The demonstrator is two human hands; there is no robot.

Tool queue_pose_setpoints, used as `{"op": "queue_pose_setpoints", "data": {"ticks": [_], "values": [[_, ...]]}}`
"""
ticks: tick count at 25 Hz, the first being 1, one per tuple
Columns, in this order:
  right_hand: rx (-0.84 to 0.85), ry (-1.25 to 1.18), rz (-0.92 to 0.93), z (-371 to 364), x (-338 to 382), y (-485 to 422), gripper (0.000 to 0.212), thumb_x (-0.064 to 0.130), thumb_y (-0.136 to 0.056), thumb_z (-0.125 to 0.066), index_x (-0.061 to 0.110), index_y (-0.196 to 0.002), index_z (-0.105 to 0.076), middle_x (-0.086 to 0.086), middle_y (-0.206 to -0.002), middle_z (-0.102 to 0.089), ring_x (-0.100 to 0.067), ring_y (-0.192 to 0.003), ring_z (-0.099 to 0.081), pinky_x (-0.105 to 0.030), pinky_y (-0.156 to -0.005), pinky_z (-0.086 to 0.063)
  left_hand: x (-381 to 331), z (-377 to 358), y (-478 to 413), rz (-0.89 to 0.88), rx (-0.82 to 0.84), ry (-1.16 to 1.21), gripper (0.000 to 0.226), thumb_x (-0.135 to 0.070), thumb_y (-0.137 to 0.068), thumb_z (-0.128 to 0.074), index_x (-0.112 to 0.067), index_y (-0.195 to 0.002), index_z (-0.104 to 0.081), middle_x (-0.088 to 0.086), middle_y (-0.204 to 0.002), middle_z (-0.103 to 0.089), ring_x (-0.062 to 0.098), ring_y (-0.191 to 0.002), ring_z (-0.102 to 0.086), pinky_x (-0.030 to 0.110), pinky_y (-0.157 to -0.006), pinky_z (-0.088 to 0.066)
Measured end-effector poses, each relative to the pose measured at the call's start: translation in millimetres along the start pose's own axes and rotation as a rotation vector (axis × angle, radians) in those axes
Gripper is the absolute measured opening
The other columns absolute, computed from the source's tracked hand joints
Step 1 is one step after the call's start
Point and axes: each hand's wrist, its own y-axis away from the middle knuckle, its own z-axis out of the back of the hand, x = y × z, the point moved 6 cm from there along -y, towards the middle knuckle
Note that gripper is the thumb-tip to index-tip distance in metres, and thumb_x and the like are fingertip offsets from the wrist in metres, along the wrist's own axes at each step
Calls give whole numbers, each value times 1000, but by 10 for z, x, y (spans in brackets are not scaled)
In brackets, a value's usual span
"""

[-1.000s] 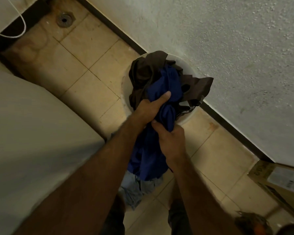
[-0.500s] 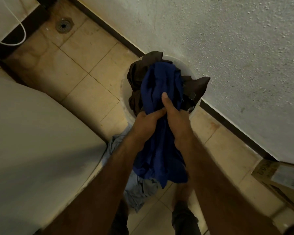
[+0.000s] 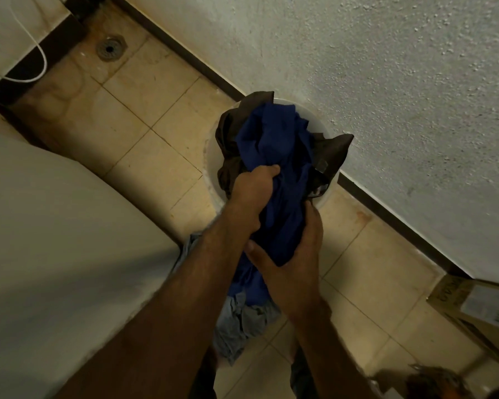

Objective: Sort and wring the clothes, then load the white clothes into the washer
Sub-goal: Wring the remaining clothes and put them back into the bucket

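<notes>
A dark blue garment [image 3: 277, 156] is bunched between both hands over a white bucket [image 3: 209, 174] that stands against the wall. My left hand [image 3: 254, 194] grips the cloth higher up, fingers curled into it. My right hand [image 3: 294, 254] grips it lower down, thumb across the front. A dark brown garment [image 3: 333, 152] lies in the bucket and hangs over its rim. Below my arms a pale grey-blue garment [image 3: 239, 321] sits in a heap. The white washer [image 3: 55, 240] fills the left side.
Beige tiled floor [image 3: 144, 110] runs between the washer and a rough white wall [image 3: 386, 82]. A floor drain [image 3: 110, 48] sits at the far end, a white cable [image 3: 38, 56] beside it. A cardboard box [image 3: 478, 306] stands at the right.
My right hand has slid down the blue garment to a lower grip while my left hand has shifted up. More of the blue cloth now lies over the bucket.
</notes>
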Motion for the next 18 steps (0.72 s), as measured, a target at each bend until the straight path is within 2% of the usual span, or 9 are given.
{"op": "queue_pose_setpoints", "data": {"ticks": [1, 2, 5, 7, 9, 11, 14, 16, 18], "values": [[21, -60, -58, -5, -39, -3, 119, 62, -65, -85, 31, -158, -18, 11, -158, -33, -6, -144, -38, -34, -113, -42, 38, -20, -3, 28, 4, 1, 48, -31, -93, -65, -6, -133, -58, 13, -120, -67, 34, -105, -64, 45, -97, -55], [29, -113, -98, 4, -84, -34, 117, 55, -63, -89, 34, -156, -21, 13, -155, -39, -5, -139, -44, -33, -110, -46, 61, -23, 3, 42, 1, 9, 50, -32, -93, -65, -6, -134, -56, 13, -122, -66, 35, -105, -64, 45, -96, -55], [-37, -32, -54, 140, -116, -201, 60, 36, -74, -88, 42, -124, -56, 16, -117, -67, -1, -106, -65, -31, -91, -58, 19, -21, -21, -32, 31, 104, 58, -43, -90, -68, -11, -137, -56, 11, -126, -67, 31, -108, -65, 45, -99, -55], [-112, -56, -46, 258, -57, -334, 29, 28, -80, -83, 28, -106, -71, 10, -97, -74, -6, -89, -71, -36, -79, -61, -79, -44, -10, -186, 97, 26, 60, -55, -85, -70, -18, -132, -61, 4, -124, -70, 24, -109, -68, 40, -100, -55], [-176, -202, -127, 353, 30, -480, 17, 28, -81, -82, 16, -92, -75, 5, -82, -76, -12, -78, -72, -35, -70, -58, -68, -110, 98, -296, 242, -107, 48, -57, -90, -63, -29, -129, -61, -6, -127, -68, 12, -115, -66, 30, -103, -52], [-239, -411, -301, 402, 45, -638, 27, 38, -77, -84, 16, -89, -76, 4, -81, -77, -14, -78, -74, -33, -73, -59, 147, -100, 162, -320, 355, -176, 50, -59, -93, -55, -32, -136, -55, -10, -135, -63, 7, -123, -60, 27, -108, -46], [-224, -581, -630, 321, -70, -894, 67, 65, -62, -83, 20, -110, -72, 0, -100, -77, -20, -91, -74, -37, -86, -60, 425, 39, 141, -287, 357, -165, 68, -63, -86, -62, -31, -144, -46, -15, -136, -59, 2, -123, -58, 25, -108, -45], [-207, -633, -658, 234, -61, -1007, 91, 72, -48, -84, 19, -121, -69, -3, -109, -75, -24, -95, -73, -41, -88, -61, 476, 67, 96, -298, 304, -212, 56, -51, -85, -69, -31, -136, -53, -17, -125, -64, -1, -112, -62, 24, -103, -49], [-240, -598, -613, 167, -69, -1025, 96, 68, -45, -86, 16, -124, -68, -4, -113, -73, -25, -99, -72, -44, -90, -60, 471, 97, 5, -331, 184, -218, 34, -39, -90, -70, -32, -122, -60, -20, -111, -67, -5, -101, -64, 21, -96, -53]]}}
